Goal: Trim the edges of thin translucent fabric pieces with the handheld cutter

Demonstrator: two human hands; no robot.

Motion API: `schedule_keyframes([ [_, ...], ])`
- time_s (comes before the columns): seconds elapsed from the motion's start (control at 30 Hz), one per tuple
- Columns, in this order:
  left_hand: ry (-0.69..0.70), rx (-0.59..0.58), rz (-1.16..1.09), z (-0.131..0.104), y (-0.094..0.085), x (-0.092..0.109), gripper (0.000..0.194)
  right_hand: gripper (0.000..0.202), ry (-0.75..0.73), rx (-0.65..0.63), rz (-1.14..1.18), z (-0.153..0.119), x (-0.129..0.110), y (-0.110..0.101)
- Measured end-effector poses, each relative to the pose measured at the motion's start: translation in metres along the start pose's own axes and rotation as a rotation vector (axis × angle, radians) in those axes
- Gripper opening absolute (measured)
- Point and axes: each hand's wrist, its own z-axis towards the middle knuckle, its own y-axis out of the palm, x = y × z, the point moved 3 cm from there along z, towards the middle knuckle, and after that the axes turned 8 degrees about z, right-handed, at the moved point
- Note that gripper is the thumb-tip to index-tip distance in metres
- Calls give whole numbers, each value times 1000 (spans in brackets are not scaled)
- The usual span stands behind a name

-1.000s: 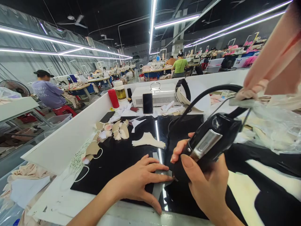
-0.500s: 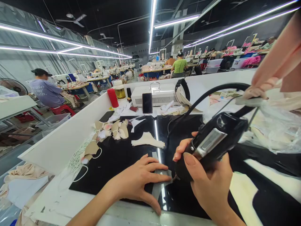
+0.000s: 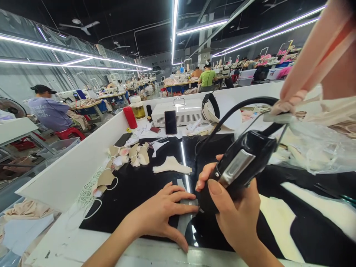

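Observation:
My left hand (image 3: 164, 211) lies with fingers spread on a translucent grey strip (image 3: 182, 222) over the black work surface (image 3: 128, 196). Just right of its fingertips, my right hand (image 3: 236, 207) is wrapped round a black corded power tool (image 3: 241, 159) with a silver plate. The tool leans up to the right, and its lower end is close to my left fingertips. Beyond my left hand lies a cream fabric piece (image 3: 172, 165). A pale yellow piece (image 3: 280, 224) rests right of my right hand.
A cable (image 3: 239, 108) arches behind the tool, and pink cloth (image 3: 314, 55) is tied above it. Bundled fabric pieces (image 3: 139, 154) and cord (image 3: 90, 189) lie left. At the back stand a white box (image 3: 186, 113), a phone (image 3: 170, 122) and a red cylinder (image 3: 129, 117). People sit further off.
The view has shifted slightly. My right hand and the tool have moved a little to the left, nearer to my left fingertips. My left hand stays spread on the strip.

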Motion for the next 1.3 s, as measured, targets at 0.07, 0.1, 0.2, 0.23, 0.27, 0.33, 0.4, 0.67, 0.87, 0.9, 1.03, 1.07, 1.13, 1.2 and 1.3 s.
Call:
schedule_keyframes([
  [0.07,2,3,0,1,0,0,76,28,-16,14,20,-1,-2,6],
  [0.1,3,1,2,1,1,0,75,27,-18,24,19,-1,-3,8],
  [0.2,2,0,11,1,1,0,74,27,-23,30,-1,0,-4,12],
  [0.23,3,-1,14,1,1,1,74,27,-26,25,-7,0,-5,13],
  [0.27,4,1,17,1,0,1,74,27,-29,21,-17,0,-5,13],
  [0.33,7,10,24,0,0,1,74,26,-34,24,-55,0,-4,12],
  [0.4,5,19,26,0,-1,1,74,24,-35,39,-125,0,-4,10],
  [0.67,-5,15,-7,0,1,-1,76,24,-14,2,-33,-5,-2,14],
  [0.87,-4,36,-12,-1,5,-2,74,30,5,-48,-28,-12,3,14],
  [0.9,-3,35,-3,0,5,-2,72,30,14,-55,-35,-13,5,13],
  [1.03,-1,26,12,0,5,-1,71,29,36,-82,-25,-15,8,11],
  [1.07,-2,22,9,0,5,-1,70,30,40,-90,-10,-15,8,11],
  [1.13,-7,15,1,0,4,0,68,29,55,-117,21,-17,7,11],
  [1.2,-12,20,-3,0,3,1,63,30,69,-146,43,-20,6,10],
  [1.3,-7,46,-7,1,3,0,56,36,75,-167,51,-24,6,9],
])
